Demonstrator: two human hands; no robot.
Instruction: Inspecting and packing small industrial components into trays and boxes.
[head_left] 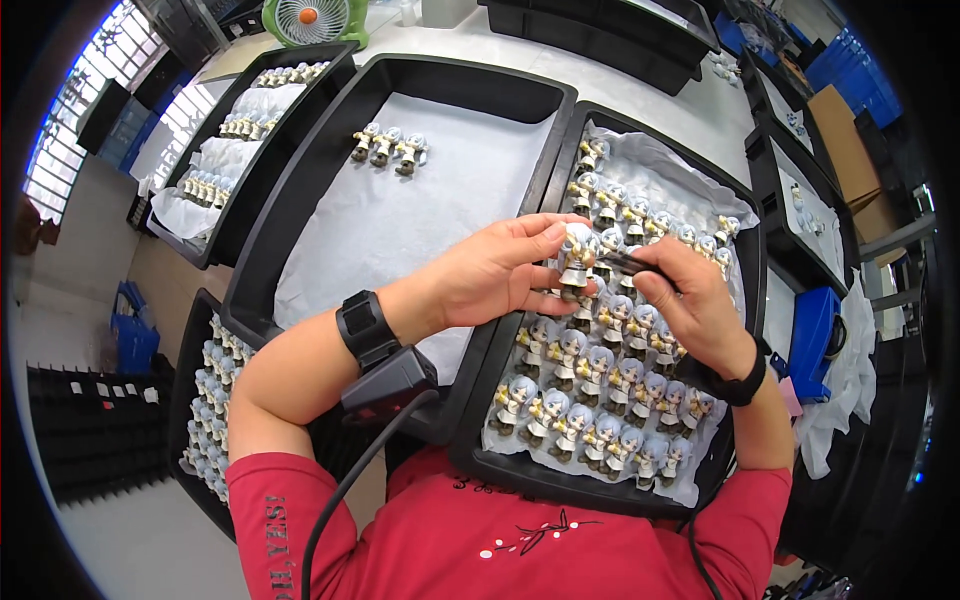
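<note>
My left hand [497,270] grips a small grey-haired figurine [577,258] and holds it upright over the right-hand black tray [560,478]. My right hand [692,302] pinches a thin dark tool [628,264] whose tip touches the figurine's head. Beneath both hands stand several rows of like figurines [590,395] on white padding. A black band with a cabled device [385,375] is strapped to my left wrist.
The middle black tray [470,75] holds three figurines [388,148] on white padding. More trays of figurines lie at the far left [255,115] and lower left [205,395]. A green fan [308,20] stands at the back. Blue bins [812,340] sit right.
</note>
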